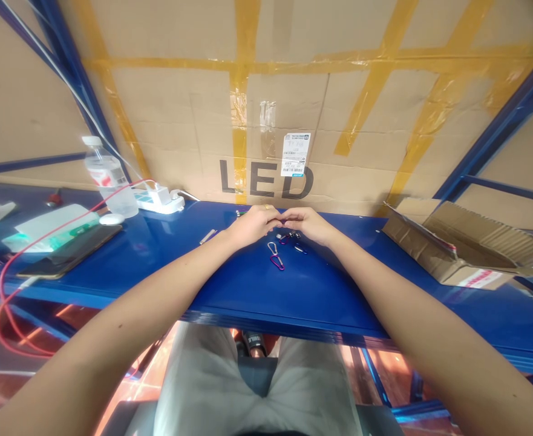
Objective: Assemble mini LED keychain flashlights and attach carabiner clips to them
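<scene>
My left hand (pixel 258 224) and my right hand (pixel 308 223) meet over the blue table, fingertips almost touching. Their fingers are closed in a pinch around something small and dark, perhaps purplish, that the fingers mostly hide. Just below them lie a silver carabiner (pixel 273 247) and a magenta carabiner (pixel 277 262), end to end. Close under my right hand is a small cluster of dark purple and metallic clips (pixel 288 237), with a blue carabiner (pixel 300 249) beside it. A thin pale strip (pixel 208 237) rests left of my left wrist, and a small green item (pixel 241 213) shows behind that hand.
At the left stand a water bottle (pixel 112 181) and a white power strip (pixel 164 201). Nearer are a tissue pack (pixel 57 227), a dark tablet-like slab (pixel 71 254) and a red cable (pixel 3 284). An open cardboard box (pixel 447 260) sits right; a large carton (pixel 193 121) backs the table.
</scene>
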{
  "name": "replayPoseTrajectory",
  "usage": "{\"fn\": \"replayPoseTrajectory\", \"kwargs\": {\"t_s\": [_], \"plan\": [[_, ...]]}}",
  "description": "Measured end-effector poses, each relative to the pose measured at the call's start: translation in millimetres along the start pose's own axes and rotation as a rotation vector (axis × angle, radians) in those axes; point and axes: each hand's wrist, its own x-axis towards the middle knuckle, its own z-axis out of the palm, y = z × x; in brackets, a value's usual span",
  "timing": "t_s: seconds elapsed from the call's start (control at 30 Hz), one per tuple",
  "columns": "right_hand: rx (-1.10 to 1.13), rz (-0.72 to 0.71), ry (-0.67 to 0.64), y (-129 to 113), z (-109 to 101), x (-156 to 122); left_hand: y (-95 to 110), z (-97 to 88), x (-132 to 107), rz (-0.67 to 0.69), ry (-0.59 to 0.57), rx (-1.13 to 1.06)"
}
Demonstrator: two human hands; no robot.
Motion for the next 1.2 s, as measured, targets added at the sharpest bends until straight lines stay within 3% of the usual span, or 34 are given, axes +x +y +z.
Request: {"fn": "replayPoseTrajectory", "kwargs": {"t_s": [0.33,0.67,0.8,1.0,1.07,1.2], "plan": [[0.048,-0.018,-0.008,1.0,-2.8,-0.7,3.6,-8.3,0.8,0.059,0.061,0.001],[0.026,-0.034,-0.018,1.4,-6.3,-2.1,3.1,-6.6,-1.5,0.145,-0.023,0.087],[0.039,-0.029,-0.013,1.8,-6.2,-2.3,5.5,-4.8,-1.5,0.163,-0.005,0.092],[0.036,-0.044,-0.070,-0.3,-6.8,-3.5,5.8,-16.4,2.6,-0.010,0.157,0.051],[0.013,-0.039,-0.077,-1.7,-6.2,-4.1,-3.2,-25.4,2.3,-0.088,0.096,0.089],[0.015,-0.034,-0.022,-2.4,-2.5,-3.9,-27.5,-43.4,-3.6,-0.263,-0.159,0.112]]}}
